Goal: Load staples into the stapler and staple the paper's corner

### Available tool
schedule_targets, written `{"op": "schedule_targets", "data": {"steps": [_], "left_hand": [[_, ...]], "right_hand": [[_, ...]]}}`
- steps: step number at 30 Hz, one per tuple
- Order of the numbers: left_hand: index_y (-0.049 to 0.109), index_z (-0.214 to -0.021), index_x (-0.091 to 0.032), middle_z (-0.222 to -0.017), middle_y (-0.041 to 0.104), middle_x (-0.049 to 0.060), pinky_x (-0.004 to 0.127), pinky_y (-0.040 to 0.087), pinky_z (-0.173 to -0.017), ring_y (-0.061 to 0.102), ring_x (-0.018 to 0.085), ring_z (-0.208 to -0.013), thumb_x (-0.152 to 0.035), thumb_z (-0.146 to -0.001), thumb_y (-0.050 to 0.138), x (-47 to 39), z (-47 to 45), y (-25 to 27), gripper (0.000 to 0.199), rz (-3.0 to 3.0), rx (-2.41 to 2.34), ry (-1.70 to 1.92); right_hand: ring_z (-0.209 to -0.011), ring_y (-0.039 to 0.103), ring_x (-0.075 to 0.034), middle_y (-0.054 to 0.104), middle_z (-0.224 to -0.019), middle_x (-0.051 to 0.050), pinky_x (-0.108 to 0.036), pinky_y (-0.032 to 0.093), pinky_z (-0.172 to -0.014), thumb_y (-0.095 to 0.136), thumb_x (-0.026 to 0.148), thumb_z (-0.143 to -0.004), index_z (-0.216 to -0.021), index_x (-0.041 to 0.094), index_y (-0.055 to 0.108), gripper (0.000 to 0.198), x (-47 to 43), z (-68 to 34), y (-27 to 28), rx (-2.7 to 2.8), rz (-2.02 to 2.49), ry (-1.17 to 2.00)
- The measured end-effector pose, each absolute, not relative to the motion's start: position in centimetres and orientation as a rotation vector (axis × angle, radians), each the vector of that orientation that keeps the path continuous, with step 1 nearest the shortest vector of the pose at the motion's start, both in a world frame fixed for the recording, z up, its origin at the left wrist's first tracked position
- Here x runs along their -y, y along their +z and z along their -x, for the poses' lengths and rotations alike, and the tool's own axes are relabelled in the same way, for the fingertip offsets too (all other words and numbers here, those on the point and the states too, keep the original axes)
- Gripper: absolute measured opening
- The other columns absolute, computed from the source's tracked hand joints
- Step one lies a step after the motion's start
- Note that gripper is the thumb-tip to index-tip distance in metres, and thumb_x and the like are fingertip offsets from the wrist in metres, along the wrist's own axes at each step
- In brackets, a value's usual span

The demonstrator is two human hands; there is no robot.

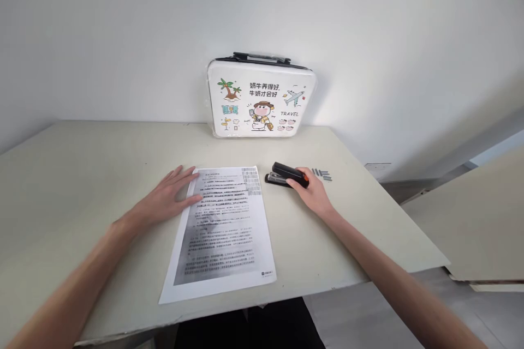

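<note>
A printed sheet of paper point(223, 229) lies flat near the front of the table, its text running across it and a grey shaded area over much of the page. My left hand point(170, 196) rests with fingers spread at the sheet's upper left edge, thumb and fingertips touching the paper. Just right of the sheet's top corner is a black stapler point(282, 173) with an orange mark near its back end. My right hand point(311, 193) is wrapped round the rear of this stapler, which points left toward the paper. Whether more sheets lie underneath, I cannot tell.
Several strips of grey staples point(322, 174) lie just beyond my right hand. A white carry case point(262, 98) with cartoon prints and a black handle leans on the wall at the back of the pale table point(102, 174). Another pale surface point(475, 218) stands at the right.
</note>
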State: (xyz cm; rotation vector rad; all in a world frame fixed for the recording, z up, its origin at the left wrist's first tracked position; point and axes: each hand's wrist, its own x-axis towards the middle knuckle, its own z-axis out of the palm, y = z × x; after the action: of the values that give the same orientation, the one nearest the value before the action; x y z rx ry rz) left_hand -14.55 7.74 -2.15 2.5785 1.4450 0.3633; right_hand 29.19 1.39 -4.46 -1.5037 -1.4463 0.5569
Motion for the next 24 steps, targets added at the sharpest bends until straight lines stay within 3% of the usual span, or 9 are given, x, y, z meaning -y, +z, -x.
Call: {"op": "schedule_targets", "data": {"steps": [6, 14, 19, 24], "left_hand": [[0.056, -0.154, -0.03, -0.169, 0.039, 0.0, 0.051, 0.024, -0.132, 0.025, 0.033, -0.161, -0.081, -0.093, 0.051, -6.7, 15.2, -2.6, 0.08, -2.575, -1.435, 0.435], [0.057, -0.153, -0.03, -0.168, 0.041, 0.0, 0.049, 0.025, -0.131, 0.026, 0.031, -0.161, -0.079, -0.094, 0.051, -6.3, 15.3, -2.9, 0.077, -2.601, -1.433, 0.454], [0.06, -0.15, -0.03, -0.167, 0.044, 0.0, 0.049, 0.027, -0.131, 0.029, 0.03, -0.16, -0.078, -0.095, 0.051, -5.9, 15.2, -2.8, 0.074, -2.611, -1.436, 0.499], [0.062, -0.148, -0.031, -0.166, 0.046, 0.0, 0.049, 0.028, -0.131, 0.032, 0.032, -0.159, -0.078, -0.094, 0.054, -6.2, 15.2, -2.9, 0.073, -2.599, -1.43, 0.53]], "right_hand": [[-0.105, 0.065, -0.031, 0.072, -0.111, -0.01, -0.047, 0.049, -0.099, 0.07, 0.061, -0.082, -0.111, 0.023, 0.061, 0.048, -9.0, -26.3, -6.1, 1.381, 1.431, 0.556], [-0.111, 0.063, -0.023, 0.07, -0.121, -0.006, -0.04, 0.048, -0.103, 0.057, 0.049, -0.096, -0.125, 0.023, 0.058, 0.039, -15.9, -17.2, -4.3, 1.912, 1.167, 0.692], [-0.107, 0.066, -0.02, 0.073, -0.12, -0.003, -0.036, 0.05, -0.101, 0.063, 0.042, -0.098, -0.128, 0.022, 0.062, 0.036, -16.4, -13.1, -2.4, 2.083, 1.051, 0.701], [-0.138, 0.054, -0.027, 0.058, -0.15, -0.011, -0.043, 0.042, -0.117, 0.063, 0.049, -0.099, -0.147, 0.023, 0.052, 0.056, -13.9, -15.6, -1.8, 2.091, 1.086, 0.601]]}}
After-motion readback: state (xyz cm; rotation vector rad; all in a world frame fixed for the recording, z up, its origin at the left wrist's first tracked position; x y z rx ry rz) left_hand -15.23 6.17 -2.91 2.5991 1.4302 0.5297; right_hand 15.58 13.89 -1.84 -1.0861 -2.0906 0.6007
